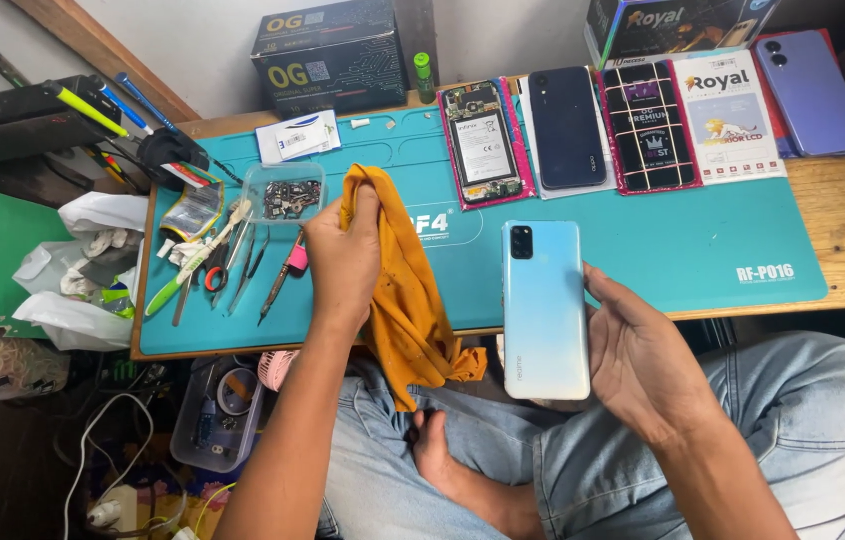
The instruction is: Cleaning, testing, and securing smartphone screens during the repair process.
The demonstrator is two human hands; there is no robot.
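Note:
My right hand (643, 360) holds a light blue phone (545, 308) upright by its edge, back side facing me, above my lap and the near edge of the teal work mat (663, 240). My left hand (343, 255) grips an orange cloth (408, 300) that hangs down over the mat's front edge, just left of the phone. Cloth and phone are apart.
Tweezers, scissors and screwdrivers (223, 265) lie at the mat's left beside a clear tray of small parts (286, 193). An opened phone (483, 142), a dark phone (566, 127), a purple phone (811, 90) and boxes (328, 55) line the back. Plastic bags (83, 270) sit left.

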